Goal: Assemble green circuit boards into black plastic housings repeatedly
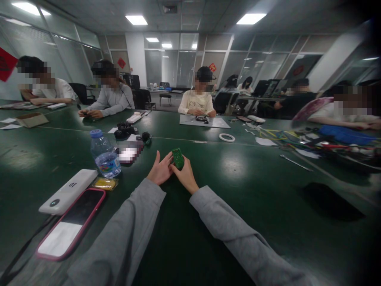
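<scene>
Clearly, your right hand (187, 174) pinches the green circuit board (177, 157) between thumb and fingers, its upper part jutting past them — your left hand (160, 170) is open just beside it, thumb spread, contact hard to tell. On the white device (71, 190) a mark resembles "10" — the bottle (102, 153) label is illegible.

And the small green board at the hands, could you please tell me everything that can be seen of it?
The green board looks like a small printed circuit board, flat and taller than wide, its face dotted with pale marks too small to identify. It is held tilted over the table, gripped near its lower part by the right hand. The open left hand has fingertips beside its left edge; whether they touch it is unclear.
</scene>
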Demonstrator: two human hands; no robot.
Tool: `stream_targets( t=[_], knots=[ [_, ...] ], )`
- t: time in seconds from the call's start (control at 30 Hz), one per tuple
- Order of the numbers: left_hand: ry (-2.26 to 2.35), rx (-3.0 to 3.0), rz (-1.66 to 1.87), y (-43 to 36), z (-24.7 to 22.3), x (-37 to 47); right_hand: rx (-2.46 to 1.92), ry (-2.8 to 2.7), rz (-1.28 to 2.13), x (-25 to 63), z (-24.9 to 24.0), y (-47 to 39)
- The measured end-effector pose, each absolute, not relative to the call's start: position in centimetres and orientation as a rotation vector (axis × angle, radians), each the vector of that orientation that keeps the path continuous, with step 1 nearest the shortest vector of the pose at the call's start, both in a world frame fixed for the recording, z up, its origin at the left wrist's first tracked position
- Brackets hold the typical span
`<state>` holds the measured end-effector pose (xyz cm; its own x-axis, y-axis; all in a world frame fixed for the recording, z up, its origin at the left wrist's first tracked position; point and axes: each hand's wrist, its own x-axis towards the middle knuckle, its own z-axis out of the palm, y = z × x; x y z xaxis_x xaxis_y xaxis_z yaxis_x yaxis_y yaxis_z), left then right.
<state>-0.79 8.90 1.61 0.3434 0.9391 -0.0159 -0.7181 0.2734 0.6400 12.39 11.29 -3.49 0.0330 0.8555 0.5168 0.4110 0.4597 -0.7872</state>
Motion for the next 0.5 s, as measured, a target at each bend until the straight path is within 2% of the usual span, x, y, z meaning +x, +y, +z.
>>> stream_targets(
  t=[0.23,0.37,0.5],
  knots=[
    [0.327,0.661,0.992,9.1,0.7,-0.4,-1.239,-1.352,0.553,13.8,-3.3,11.7],
    [0.398,0.701,0.968,9.7,0.0,-0.7,-1.168,-1.214,0.89,16.2,-2.7,11.9],
    [0.471,0.696,0.992,10.2,-0.4,-1.3,-1.145,-0.955,1.247,22.3,-1.1,12.0]
  ],
)
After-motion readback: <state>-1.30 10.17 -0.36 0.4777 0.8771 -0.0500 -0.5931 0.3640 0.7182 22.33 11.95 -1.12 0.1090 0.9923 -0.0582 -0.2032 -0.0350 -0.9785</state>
